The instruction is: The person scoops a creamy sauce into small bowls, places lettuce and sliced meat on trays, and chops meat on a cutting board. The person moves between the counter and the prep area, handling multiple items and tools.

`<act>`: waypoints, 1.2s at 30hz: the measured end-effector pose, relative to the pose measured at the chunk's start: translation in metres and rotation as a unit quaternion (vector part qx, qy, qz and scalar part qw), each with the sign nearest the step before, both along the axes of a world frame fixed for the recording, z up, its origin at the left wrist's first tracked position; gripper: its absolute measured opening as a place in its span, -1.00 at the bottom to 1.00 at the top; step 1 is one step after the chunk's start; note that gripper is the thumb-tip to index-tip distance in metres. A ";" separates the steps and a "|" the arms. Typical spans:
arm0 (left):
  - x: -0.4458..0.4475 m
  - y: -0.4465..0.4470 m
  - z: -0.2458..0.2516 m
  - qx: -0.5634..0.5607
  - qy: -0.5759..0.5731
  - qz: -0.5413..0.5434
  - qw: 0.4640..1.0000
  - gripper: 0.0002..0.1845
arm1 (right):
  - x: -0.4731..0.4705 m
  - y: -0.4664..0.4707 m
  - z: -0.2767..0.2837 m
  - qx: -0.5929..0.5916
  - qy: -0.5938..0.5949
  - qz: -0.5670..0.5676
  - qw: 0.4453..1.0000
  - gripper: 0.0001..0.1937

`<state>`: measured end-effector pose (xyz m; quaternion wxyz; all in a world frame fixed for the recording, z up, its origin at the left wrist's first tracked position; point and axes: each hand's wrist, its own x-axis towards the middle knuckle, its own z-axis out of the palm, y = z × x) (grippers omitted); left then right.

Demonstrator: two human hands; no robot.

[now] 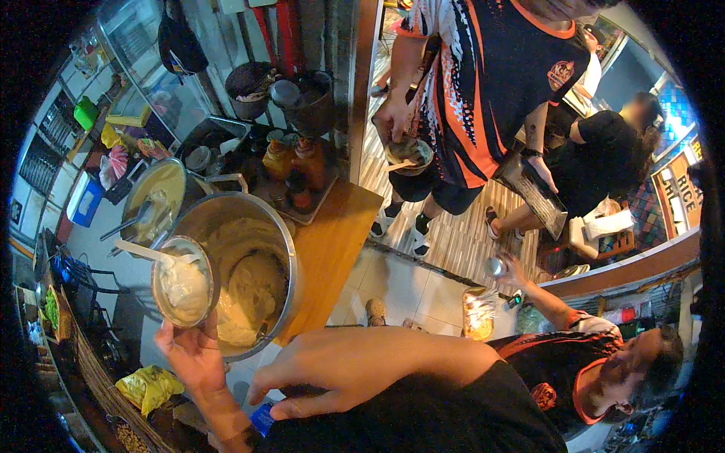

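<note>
My left hand (191, 354) holds a small brown-rimmed bowl (212, 277) from below. Thick pale porridge-like food (184, 289) fills it, and a light-coloured spoon (139, 249) rests across its rim. Just behind is a large metal pot (288, 243) with similar thick food low inside. My right hand (334, 362), in a black sleeve, reaches leftward across the lower middle with bent fingers. A small blue item (262, 420) shows by its thumb and fingertips; whether it is gripped is unclear.
A second pot (153, 181) with ladle handles stands behind. Sauce bottles (277, 156) sit on a tray beside the wooden tabletop (340, 226). One person (470, 96) carries a bowl and a dark tray (532, 195); another, at right, holds a small container (496, 266). A yellow packet (148, 389) lies lower left.
</note>
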<state>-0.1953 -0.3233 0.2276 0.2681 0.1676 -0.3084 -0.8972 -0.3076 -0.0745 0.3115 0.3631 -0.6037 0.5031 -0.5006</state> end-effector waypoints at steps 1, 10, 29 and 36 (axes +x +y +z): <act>-0.001 0.005 0.000 -0.001 -0.012 0.004 1.000 -0.48 | -0.001 0.003 0.002 -0.006 0.001 0.000 1.000 -0.72; 0.011 0.036 -0.017 -0.095 -0.107 -0.012 0.990 -0.43 | -0.028 0.043 0.018 -0.047 -0.010 -0.023 0.999 -0.72; -0.008 0.113 -0.036 -0.017 -0.097 -0.021 0.995 -0.39 | -0.072 0.113 0.006 -0.170 0.123 -0.311 0.927 -0.21; -0.007 0.121 -0.043 -0.039 -0.123 -0.040 0.991 -0.44 | -0.093 0.172 0.004 -0.216 0.013 -0.484 0.848 -0.26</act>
